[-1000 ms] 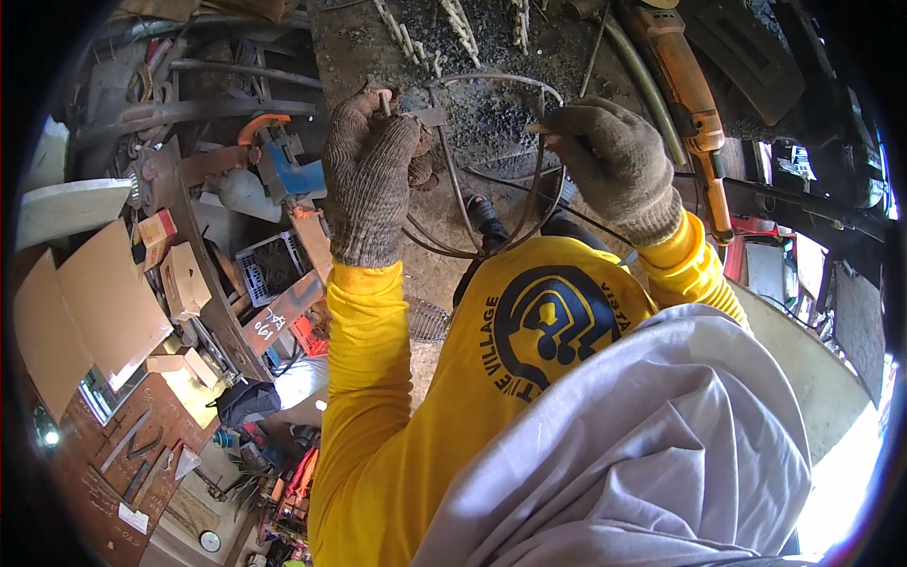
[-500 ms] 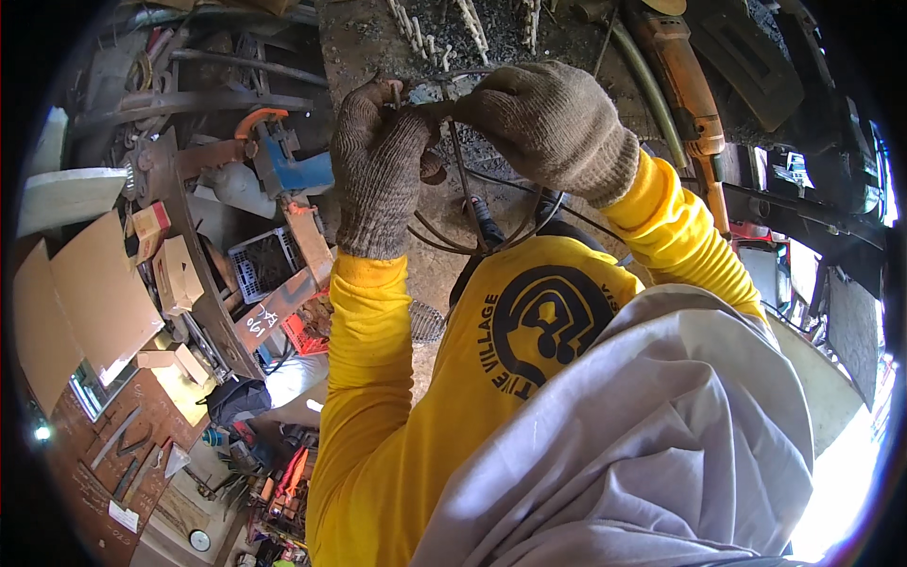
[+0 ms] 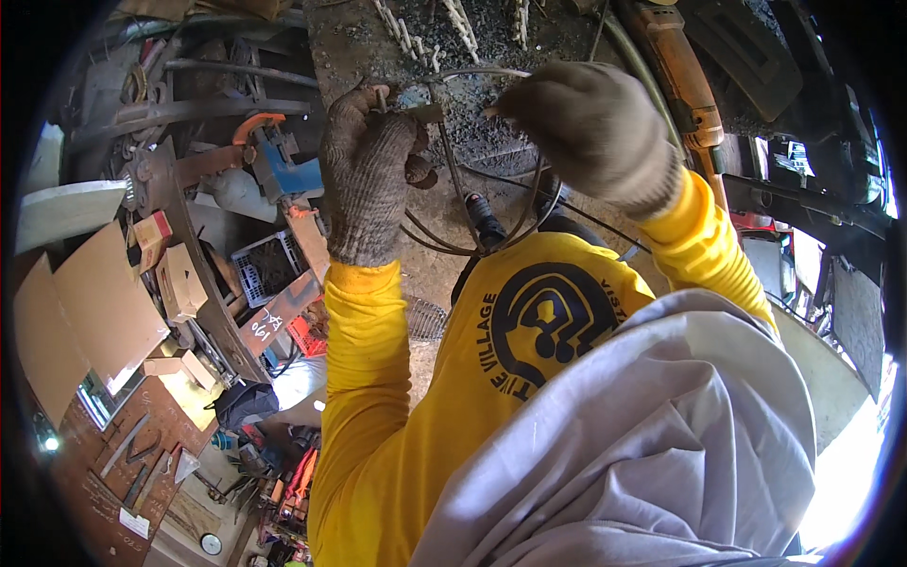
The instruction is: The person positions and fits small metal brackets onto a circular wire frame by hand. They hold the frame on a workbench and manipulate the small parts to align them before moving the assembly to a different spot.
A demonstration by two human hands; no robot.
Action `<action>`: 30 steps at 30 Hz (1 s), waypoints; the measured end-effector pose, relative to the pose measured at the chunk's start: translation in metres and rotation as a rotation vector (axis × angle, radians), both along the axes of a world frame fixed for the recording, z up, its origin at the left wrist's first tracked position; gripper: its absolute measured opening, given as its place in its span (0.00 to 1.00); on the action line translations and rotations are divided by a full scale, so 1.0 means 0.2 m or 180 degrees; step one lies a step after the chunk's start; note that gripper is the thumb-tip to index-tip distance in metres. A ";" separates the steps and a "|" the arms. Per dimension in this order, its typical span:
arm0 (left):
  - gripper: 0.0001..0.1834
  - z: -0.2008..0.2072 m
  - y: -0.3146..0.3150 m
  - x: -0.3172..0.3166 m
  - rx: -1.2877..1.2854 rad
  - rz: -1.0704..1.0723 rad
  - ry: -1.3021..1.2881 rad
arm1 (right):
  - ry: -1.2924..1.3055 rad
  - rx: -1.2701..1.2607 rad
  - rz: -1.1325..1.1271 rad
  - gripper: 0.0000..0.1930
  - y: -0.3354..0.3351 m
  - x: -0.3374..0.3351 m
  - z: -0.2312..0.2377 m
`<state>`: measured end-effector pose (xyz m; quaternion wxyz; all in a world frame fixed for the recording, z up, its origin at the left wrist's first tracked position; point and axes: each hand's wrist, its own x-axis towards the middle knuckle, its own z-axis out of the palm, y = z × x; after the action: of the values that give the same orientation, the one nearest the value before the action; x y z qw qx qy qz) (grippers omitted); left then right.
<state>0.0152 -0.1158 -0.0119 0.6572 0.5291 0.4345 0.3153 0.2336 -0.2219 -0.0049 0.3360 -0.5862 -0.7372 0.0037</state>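
My left hand (image 3: 364,180), in a brown knitted work glove, is closed, with a short flat brown strip (image 3: 425,113) sticking out between its thumb and fingers. A bent metal rod frame (image 3: 452,161) lies against it; its thin bars run down from the bench edge and curve in front of my yellow shirt. The grip on the frame itself is hidden. My right hand (image 3: 595,132), gloved alike, is up to the right of the frame, apart from the strip. Motion smears its fingers; a small pale tip shows at their end.
White sticks (image 3: 458,24) and dark grit lie on the workbench (image 3: 350,42). An orange angle grinder (image 3: 680,76) is at the right beside a metal tube. To the left are a blue vise-like tool (image 3: 293,175), a plastic crate (image 3: 265,265) and cardboard boxes (image 3: 104,293).
My right hand has moved right, away from the strip and my left hand. My left hand has shifted slightly left, still closed.
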 end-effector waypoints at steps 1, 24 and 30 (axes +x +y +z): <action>0.22 0.01 0.00 -0.02 -0.0124 -0.0007 0.0005 | 0.0286 0.0055 -0.0151 0.10 -0.04 0.02 0.01; 0.22 0.00 -0.10 -0.03 0.0498 0.0084 0.0478 | 0.1101 -0.0105 0.0182 0.13 -0.14 -0.12 -0.18; 0.22 0.02 -0.11 -0.03 0.0181 0.0111 0.0501 | 0.0640 -0.0168 0.0283 0.19 -0.04 -0.16 -0.14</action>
<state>0.0099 -0.1370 -0.0084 0.6001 0.5630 0.4848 0.2964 0.2025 -0.2300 -0.0322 0.3922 -0.5582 -0.7247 0.0968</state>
